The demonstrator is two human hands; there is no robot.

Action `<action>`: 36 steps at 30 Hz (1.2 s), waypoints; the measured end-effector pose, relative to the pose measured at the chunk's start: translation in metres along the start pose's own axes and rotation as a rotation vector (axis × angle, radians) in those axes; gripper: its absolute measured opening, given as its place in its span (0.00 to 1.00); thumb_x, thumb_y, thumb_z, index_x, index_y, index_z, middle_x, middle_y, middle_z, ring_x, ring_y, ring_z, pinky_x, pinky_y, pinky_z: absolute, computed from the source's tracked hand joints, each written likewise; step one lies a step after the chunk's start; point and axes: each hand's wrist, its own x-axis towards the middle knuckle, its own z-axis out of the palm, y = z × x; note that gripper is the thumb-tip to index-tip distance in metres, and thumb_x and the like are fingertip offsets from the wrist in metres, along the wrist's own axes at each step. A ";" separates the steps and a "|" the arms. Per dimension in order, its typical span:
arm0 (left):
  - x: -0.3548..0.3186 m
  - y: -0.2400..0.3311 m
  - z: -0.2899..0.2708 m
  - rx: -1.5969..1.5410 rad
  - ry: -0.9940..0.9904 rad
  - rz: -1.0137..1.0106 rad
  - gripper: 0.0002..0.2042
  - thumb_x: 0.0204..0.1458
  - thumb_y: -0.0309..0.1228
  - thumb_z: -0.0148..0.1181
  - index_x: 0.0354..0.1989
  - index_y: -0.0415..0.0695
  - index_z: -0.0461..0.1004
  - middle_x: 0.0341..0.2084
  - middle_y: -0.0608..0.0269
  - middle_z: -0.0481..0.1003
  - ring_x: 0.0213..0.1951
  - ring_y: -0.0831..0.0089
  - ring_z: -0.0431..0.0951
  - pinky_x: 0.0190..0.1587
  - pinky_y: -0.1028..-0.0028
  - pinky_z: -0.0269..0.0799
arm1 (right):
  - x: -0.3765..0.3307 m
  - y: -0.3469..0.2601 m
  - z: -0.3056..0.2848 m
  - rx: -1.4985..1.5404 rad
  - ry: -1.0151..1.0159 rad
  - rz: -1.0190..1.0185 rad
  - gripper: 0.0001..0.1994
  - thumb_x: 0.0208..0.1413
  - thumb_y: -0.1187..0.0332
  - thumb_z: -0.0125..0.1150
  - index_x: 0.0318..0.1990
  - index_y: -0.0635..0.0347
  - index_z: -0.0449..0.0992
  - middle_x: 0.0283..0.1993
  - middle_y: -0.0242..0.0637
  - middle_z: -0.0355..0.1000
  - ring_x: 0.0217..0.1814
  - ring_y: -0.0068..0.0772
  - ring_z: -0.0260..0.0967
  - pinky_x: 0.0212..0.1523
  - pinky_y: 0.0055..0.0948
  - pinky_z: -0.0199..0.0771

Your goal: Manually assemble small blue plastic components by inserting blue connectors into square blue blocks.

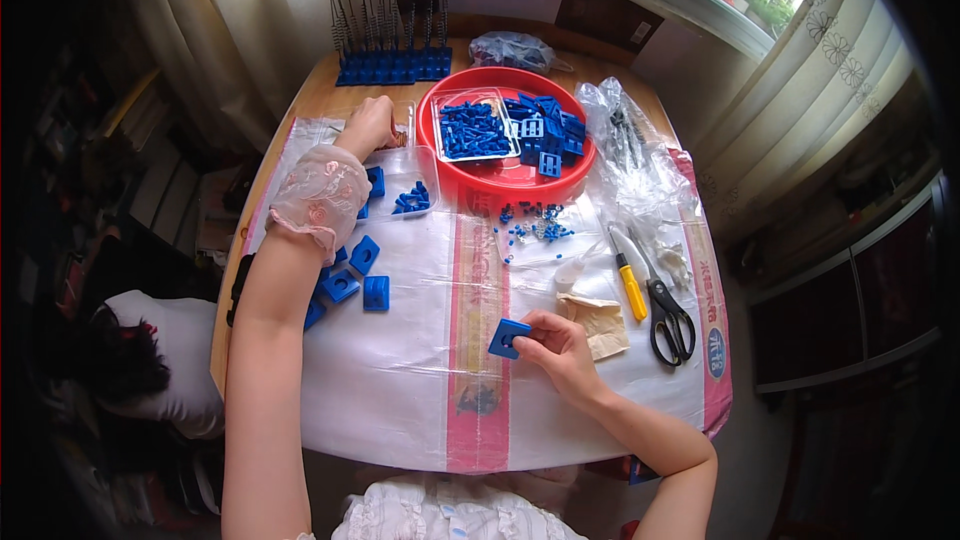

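1. Piece of square blue plastic (pixel 505 336) was pinched in my right hand (pixel 562 352), over white pink-striped sheeting (pixel 385 380).
2. My left hand (pixel 371 125) was at a clear plastic box (pixel 408 113); I couldn't tell its grip.

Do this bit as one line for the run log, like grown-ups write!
left hand: by clear trays | right hand: pinching blue piece | nearby: red tub, scissors

Bare sheet (pixel 385 390) on the desk (pixel 320 95) leaves passage at 6 to 7 o'clock, with blue blocks (pixel 341 286) obstructing 9, the red basin (pixel 500 181) 12, scissors (pixel 661 300) between 3 and 4
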 end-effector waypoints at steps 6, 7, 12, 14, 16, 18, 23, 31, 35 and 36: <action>0.001 0.013 0.005 0.043 -0.005 0.006 0.13 0.36 0.22 0.77 0.34 0.39 0.84 0.39 0.40 0.82 0.45 0.48 0.83 0.50 0.57 0.79 | -0.001 -0.001 -0.001 0.006 -0.004 -0.008 0.06 0.62 0.74 0.64 0.45 0.64 0.77 0.40 0.28 0.76 0.44 0.13 0.72 0.47 0.18 0.72; 0.000 0.014 0.003 0.043 -0.002 0.013 0.14 0.36 0.22 0.76 0.34 0.38 0.84 0.40 0.40 0.81 0.46 0.47 0.83 0.50 0.57 0.79 | -0.001 0.000 -0.001 0.007 -0.005 -0.009 0.06 0.62 0.74 0.64 0.45 0.64 0.77 0.40 0.28 0.76 0.44 0.13 0.72 0.47 0.18 0.72; -0.008 0.013 -0.018 0.037 0.090 -0.003 0.15 0.39 0.22 0.75 0.38 0.37 0.82 0.42 0.40 0.81 0.49 0.46 0.81 0.50 0.55 0.78 | 0.000 0.002 -0.001 -0.005 -0.002 0.006 0.06 0.62 0.74 0.63 0.45 0.65 0.76 0.41 0.28 0.76 0.45 0.13 0.72 0.48 0.18 0.72; -0.012 0.018 -0.026 0.077 0.067 -0.009 0.14 0.42 0.23 0.73 0.39 0.37 0.82 0.43 0.40 0.81 0.49 0.46 0.81 0.50 0.54 0.78 | 0.000 0.002 -0.003 -0.008 -0.007 0.001 0.06 0.62 0.74 0.64 0.45 0.65 0.76 0.41 0.28 0.76 0.45 0.13 0.72 0.48 0.19 0.72; -0.014 0.024 -0.027 0.097 -0.039 -0.012 0.13 0.44 0.23 0.72 0.40 0.38 0.82 0.44 0.40 0.80 0.49 0.45 0.81 0.50 0.54 0.78 | 0.000 0.000 -0.001 -0.003 -0.007 0.003 0.06 0.62 0.75 0.63 0.45 0.65 0.76 0.41 0.29 0.76 0.45 0.14 0.72 0.48 0.19 0.73; -0.016 0.025 -0.022 0.114 -0.041 0.000 0.14 0.44 0.23 0.71 0.41 0.37 0.82 0.44 0.40 0.80 0.50 0.45 0.81 0.51 0.54 0.78 | 0.000 -0.001 0.000 0.001 -0.008 0.001 0.06 0.62 0.75 0.63 0.45 0.65 0.76 0.41 0.29 0.76 0.45 0.14 0.72 0.48 0.19 0.73; -0.012 0.029 -0.006 0.141 -0.008 -0.035 0.16 0.44 0.22 0.71 0.44 0.37 0.82 0.45 0.40 0.80 0.50 0.45 0.81 0.52 0.55 0.78 | 0.001 -0.002 0.001 0.010 -0.012 0.001 0.06 0.63 0.75 0.63 0.45 0.66 0.76 0.41 0.29 0.76 0.45 0.15 0.72 0.49 0.20 0.73; -0.020 0.038 -0.026 0.089 0.001 -0.036 0.16 0.43 0.28 0.74 0.41 0.36 0.82 0.43 0.43 0.82 0.47 0.51 0.83 0.50 0.58 0.79 | 0.001 0.000 -0.001 0.005 -0.016 -0.009 0.06 0.62 0.76 0.63 0.44 0.66 0.76 0.41 0.30 0.76 0.44 0.15 0.72 0.48 0.21 0.73; -0.063 0.074 -0.061 -0.076 -0.081 0.063 0.13 0.41 0.30 0.75 0.34 0.36 0.84 0.34 0.45 0.83 0.37 0.55 0.85 0.43 0.62 0.80 | 0.001 -0.001 0.001 0.009 -0.013 -0.013 0.06 0.62 0.76 0.63 0.44 0.66 0.76 0.41 0.30 0.76 0.44 0.15 0.72 0.48 0.21 0.73; -0.080 0.085 -0.064 -0.125 -0.137 0.136 0.12 0.41 0.30 0.75 0.33 0.36 0.84 0.32 0.46 0.83 0.35 0.56 0.85 0.41 0.64 0.80 | 0.001 0.000 0.002 0.012 -0.001 -0.011 0.06 0.62 0.75 0.63 0.44 0.66 0.77 0.41 0.30 0.76 0.43 0.15 0.72 0.47 0.20 0.73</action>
